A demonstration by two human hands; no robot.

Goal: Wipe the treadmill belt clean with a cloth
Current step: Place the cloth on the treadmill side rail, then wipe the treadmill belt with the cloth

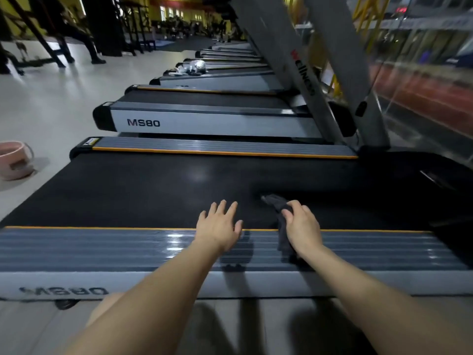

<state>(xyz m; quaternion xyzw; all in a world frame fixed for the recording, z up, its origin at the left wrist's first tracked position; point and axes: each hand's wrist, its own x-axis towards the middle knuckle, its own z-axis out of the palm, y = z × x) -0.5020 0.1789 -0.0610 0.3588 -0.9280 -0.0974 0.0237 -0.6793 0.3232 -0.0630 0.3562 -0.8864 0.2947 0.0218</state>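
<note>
Both forearms reach in from the bottom, out over the near side rail [102, 247] of the treadmill, the grey ribbed strip with the orange edge line. Below that rail you can see the "MS80" label upside down on the silver side panel.

Left hand [218, 226] is flat with fingers spread and straight, holding nothing. The heel of it sits about at the orange line and the fingertips are out over the black belt [128, 190]. Can't really tell if it's pressing down or just hovering.

Right hand [302, 224] has a dark grey cloth [277, 203] under it, fingers curled down over the bunched fabric. One corner of the cloth pokes out ahead of the fingers onto the belt, and the rest trails back under the wrist across the rail. So the cloth sits right at the near edge of the belt, toward the right, half on belt and half on rail.

The belt has a dull glare spot around the middle.

Past the far rail there's another treadmill [204, 121] with the same MS80 label, then a whole row of them running off into the distance. Over on the left a pink basin [15, 160] sits on the pale floor [51, 98], well clear of the machine.
</note>
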